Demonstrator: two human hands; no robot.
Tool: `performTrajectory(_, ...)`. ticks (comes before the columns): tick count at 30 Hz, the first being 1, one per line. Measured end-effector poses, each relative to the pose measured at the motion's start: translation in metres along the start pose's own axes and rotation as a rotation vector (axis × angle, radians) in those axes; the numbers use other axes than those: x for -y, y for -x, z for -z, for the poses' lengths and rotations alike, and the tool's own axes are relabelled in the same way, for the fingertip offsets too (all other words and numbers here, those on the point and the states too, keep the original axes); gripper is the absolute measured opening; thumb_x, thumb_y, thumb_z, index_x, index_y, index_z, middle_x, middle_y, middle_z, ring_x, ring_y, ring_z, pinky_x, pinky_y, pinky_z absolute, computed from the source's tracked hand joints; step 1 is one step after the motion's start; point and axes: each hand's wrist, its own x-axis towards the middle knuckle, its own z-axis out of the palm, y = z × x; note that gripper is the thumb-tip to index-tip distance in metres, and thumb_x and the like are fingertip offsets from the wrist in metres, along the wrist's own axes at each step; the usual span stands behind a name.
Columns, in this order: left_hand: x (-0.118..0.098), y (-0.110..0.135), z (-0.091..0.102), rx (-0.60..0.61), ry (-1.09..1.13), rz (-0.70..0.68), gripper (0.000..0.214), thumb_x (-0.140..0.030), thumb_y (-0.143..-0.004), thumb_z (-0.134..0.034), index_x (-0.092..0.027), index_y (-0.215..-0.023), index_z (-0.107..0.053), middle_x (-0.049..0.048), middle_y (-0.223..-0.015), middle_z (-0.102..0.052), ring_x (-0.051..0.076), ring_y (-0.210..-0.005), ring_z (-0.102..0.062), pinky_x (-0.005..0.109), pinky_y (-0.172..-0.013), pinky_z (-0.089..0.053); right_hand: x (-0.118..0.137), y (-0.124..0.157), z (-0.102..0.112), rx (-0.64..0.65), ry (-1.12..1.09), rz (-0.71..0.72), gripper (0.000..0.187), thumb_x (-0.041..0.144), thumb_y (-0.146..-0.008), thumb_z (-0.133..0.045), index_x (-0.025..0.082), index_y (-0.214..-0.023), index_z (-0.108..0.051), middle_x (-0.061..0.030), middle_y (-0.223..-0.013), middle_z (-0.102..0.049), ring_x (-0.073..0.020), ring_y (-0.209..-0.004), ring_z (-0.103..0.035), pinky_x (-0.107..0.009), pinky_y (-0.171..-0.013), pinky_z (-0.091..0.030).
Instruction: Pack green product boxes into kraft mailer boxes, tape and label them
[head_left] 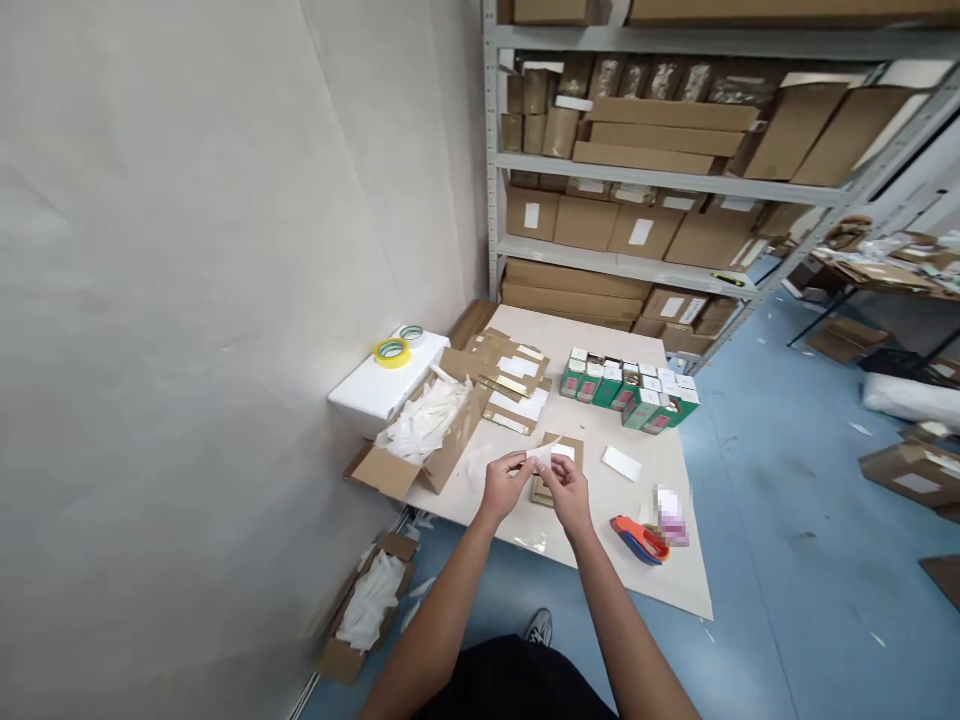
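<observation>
A small white piece of paper (538, 455), perhaps a label, is pinched between my two hands above the table. My left hand (507, 484) grips its left side, thumb and fingers together. On the other side my right hand (568, 490) has its thumb and fingertips closed on the same piece. Beneath them a small cardboard box (571, 442) lies on the white table (645, 545), partly hidden by my hands. A white slip (622, 463) lies to the right of the box. Further right is an orange and blue tape dispenser (640, 541).
Green cartons (600, 382) stand in rows at the back right. An open carton of white strips (427, 415) sits at the left, near yellow tape (391, 352). Flattened cardboard (517, 375) lies behind. A loaded shelf (630, 175) rises beyond; another box of strips (371, 600) is on the floor.
</observation>
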Motion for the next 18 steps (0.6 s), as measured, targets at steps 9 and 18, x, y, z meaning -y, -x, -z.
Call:
performTrajectory(9,0.042,0.030,0.202,-0.886,0.049,0.185,0.048,-0.063,-0.079,-0.073,-0.016,-0.069,-0.068,-0.0029,-0.061,-0.058,0.013,-0.062,-0.051,0.023,-0.060,-0.041,-0.036,-0.002,-0.098,0.086,0.030,0.006,0.032,0.050,-0.082,-0.067,0.024,-0.069,-0.054,0.0005,-0.076,-0.064,-0.0177,-0.073,-0.055,-0.029,-0.069,-0.044)
performTrajectory(18,0.040,0.142,0.332,-1.152,-0.049,0.125,0.045,-0.058,-0.084,-0.070,-0.017,-0.066,-0.064,-0.0027,-0.062,-0.055,0.012,-0.062,-0.051,0.022,-0.061,-0.043,-0.137,0.030,-0.247,0.490,0.275,-0.134,0.031,0.042,-0.067,-0.076,0.024,-0.062,-0.052,0.0025,-0.062,-0.057,-0.0153,-0.066,-0.052,-0.027,-0.065,-0.042)
